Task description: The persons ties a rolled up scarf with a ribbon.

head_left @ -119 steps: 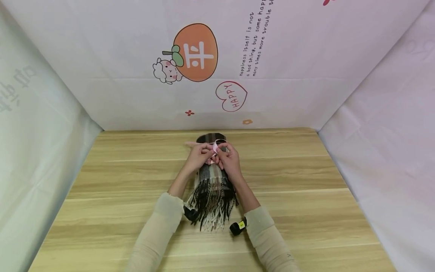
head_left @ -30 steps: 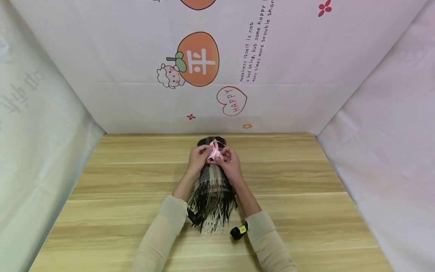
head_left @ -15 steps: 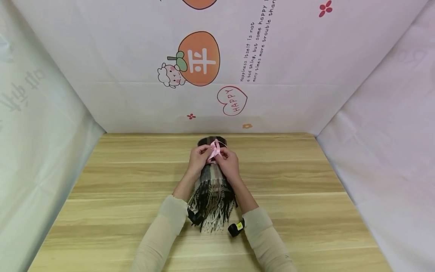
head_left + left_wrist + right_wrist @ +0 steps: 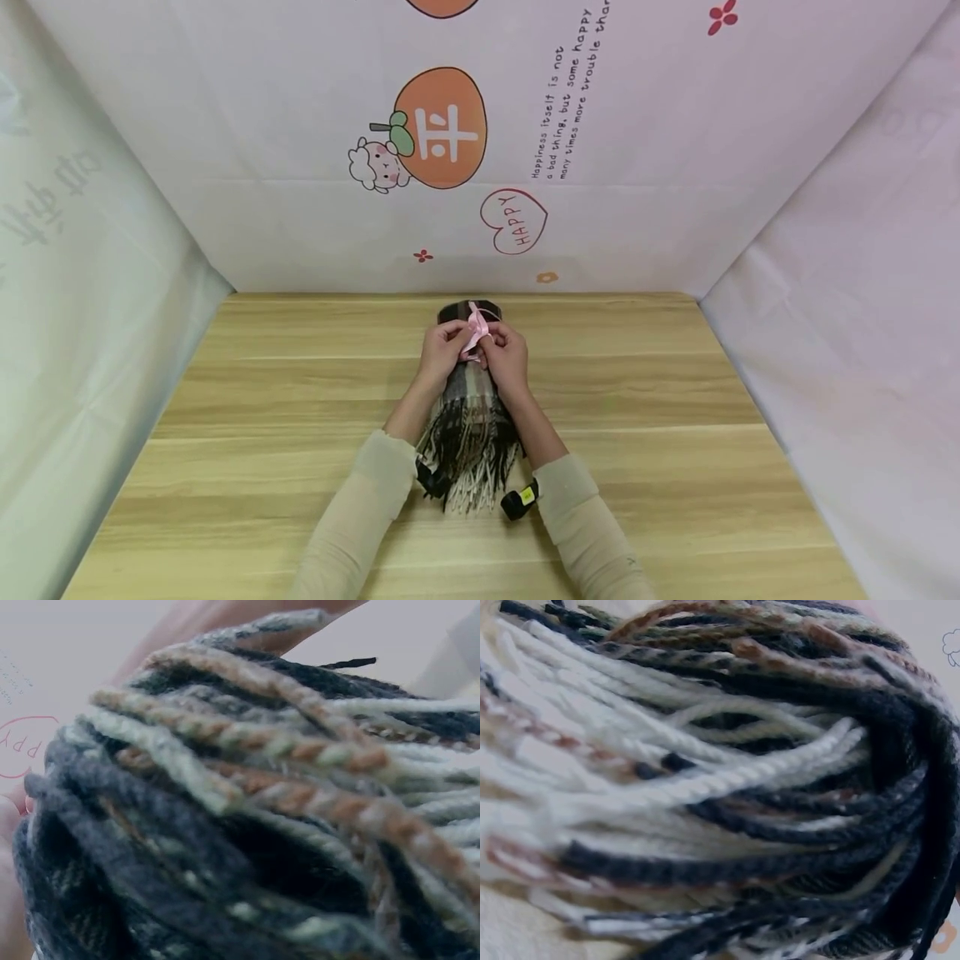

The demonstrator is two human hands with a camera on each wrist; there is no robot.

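A rolled plaid scarf [image 4: 468, 382] in black, grey and beige lies lengthwise on the table, its fringe spread toward the near side. Around its upper part runs a pink ribbon [image 4: 477, 327], with a looped, folded portion standing up between both hands. From the left, my left hand [image 4: 438, 352] pinches the ribbon between thumb and fingers. My right hand [image 4: 510, 360] pinches it from the other side, fingertips close to the left ones. The knot area is largely covered by the fingers. Twisted fringe strands [image 4: 292, 750] fill the left wrist view, and the fringe [image 4: 742, 772] also fills the right wrist view.
The wood-grain table [image 4: 637, 400] ends at a white printed backdrop [image 4: 315, 233] just beyond the scarf. White cloth walls stand on both sides. A black wrist camera [image 4: 519, 500] hangs under the right sleeve, another [image 4: 431, 479] at the left by the fringe.
The ribbon, earlier held up as one strip, became crossed loops and is now drawn narrower between the fingers. My right wrist has shifted slightly left; the scarf stays in place.
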